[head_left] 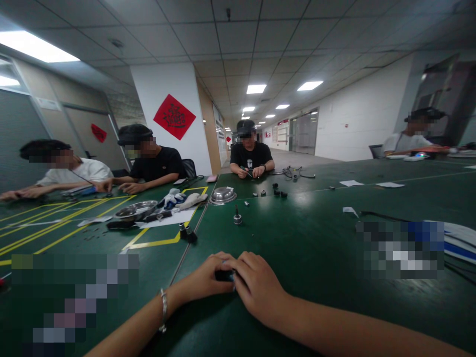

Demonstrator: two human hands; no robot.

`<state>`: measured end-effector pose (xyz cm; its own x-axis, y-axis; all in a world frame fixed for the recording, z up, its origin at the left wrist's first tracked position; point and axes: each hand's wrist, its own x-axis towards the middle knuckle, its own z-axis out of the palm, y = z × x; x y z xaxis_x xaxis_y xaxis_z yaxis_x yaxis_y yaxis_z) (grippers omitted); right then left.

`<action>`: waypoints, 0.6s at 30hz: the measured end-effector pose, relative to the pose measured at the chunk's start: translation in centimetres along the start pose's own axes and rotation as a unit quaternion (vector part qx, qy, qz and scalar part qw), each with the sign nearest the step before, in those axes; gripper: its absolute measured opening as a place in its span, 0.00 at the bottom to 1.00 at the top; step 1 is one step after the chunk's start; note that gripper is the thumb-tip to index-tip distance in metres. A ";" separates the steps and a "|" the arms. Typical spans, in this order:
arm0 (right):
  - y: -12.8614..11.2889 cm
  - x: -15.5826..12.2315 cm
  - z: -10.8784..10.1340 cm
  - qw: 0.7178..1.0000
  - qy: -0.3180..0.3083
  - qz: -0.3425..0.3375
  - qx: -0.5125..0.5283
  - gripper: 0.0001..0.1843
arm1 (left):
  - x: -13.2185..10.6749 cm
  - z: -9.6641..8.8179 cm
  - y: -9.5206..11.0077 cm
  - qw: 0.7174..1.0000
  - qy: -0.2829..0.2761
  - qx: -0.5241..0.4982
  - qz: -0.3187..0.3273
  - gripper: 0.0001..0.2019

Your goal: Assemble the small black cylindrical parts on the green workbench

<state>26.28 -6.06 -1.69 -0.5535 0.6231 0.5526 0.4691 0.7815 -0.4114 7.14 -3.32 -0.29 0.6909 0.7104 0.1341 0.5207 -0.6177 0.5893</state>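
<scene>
Close in front of me on the green table (316, 233), my left hand (208, 277) and my right hand (256, 285) meet. The fingers of both are curled around a small dark part (225, 275). Most of it is hidden, so its kind is unclear. A bracelet circles my left wrist. Just beyond my hands stands a small metal part with a thin upright stem (237, 216). Two black cylindrical parts (188, 233) sit to the left of it, beside a seam in the table.
A shiny metal bowl (137, 210), gloves (182, 199) and an upturned metal dish (223, 195) lie left of centre. Several small black fittings (279, 192) are farther back. Papers (351, 183) and a black cable (383, 215) lie right. Several people sit around the table.
</scene>
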 end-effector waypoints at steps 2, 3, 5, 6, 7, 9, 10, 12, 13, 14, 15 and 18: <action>0.0 0.0 -0.1 1.000 0.005 0.021 -0.005 0.16 | 0.1 -0.1 0.1 1.000 -0.008 0.012 0.005 0.11; 0.0 0.1 -0.1 1.000 0.007 0.029 -0.005 0.15 | 0.1 -0.1 0.1 1.000 -0.010 0.017 0.007 0.10; 0.1 0.2 -0.1 0.999 0.009 0.037 -0.001 0.14 | 0.1 -0.1 0.1 1.000 -0.010 0.020 0.011 0.10; 0.1 0.2 0.0 0.999 0.011 0.039 0.003 0.14 | 0.1 -0.1 0.0 1.000 -0.009 0.018 0.013 0.10; 0.1 0.2 0.0 0.999 0.014 0.041 0.009 0.14 | 0.1 -0.1 0.0 1.000 -0.007 0.015 0.014 0.10; 0.3 0.2 0.2 0.998 0.020 0.047 0.022 0.13 | 0.1 -0.1 0.0 1.000 -0.003 0.012 0.015 0.11; 0.3 0.2 0.3 0.998 0.023 0.049 0.027 0.13 | 0.1 -0.1 0.0 1.000 -0.002 0.012 0.013 0.10; 0.5 0.2 0.5 0.998 0.024 0.053 0.031 0.12 | 0.1 -0.1 0.2 1.000 -0.004 0.015 0.009 0.10; 0.5 0.2 0.5 0.998 0.024 0.055 0.033 0.12 | 0.1 -0.1 0.3 1.000 -0.005 0.016 0.008 0.10; 0.6 0.2 0.5 0.997 0.024 0.058 0.036 0.12 | 0.1 -0.2 0.5 1.000 -0.006 0.017 0.008 0.09; 0.7 0.2 0.5 0.997 0.024 0.059 0.041 0.11 | 0.1 -0.2 0.6 1.000 -0.005 0.017 0.008 0.09; 0.7 0.1 0.4 0.997 0.022 0.045 0.056 0.11 | 0.0 -0.2 0.7 1.000 -0.001 0.021 0.015 0.08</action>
<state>26.29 -5.42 -2.23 -0.4798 0.6912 0.5403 0.4347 0.7223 -0.5380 7.44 -3.67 0.29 0.7077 0.6904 0.1500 0.5199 -0.6527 0.5510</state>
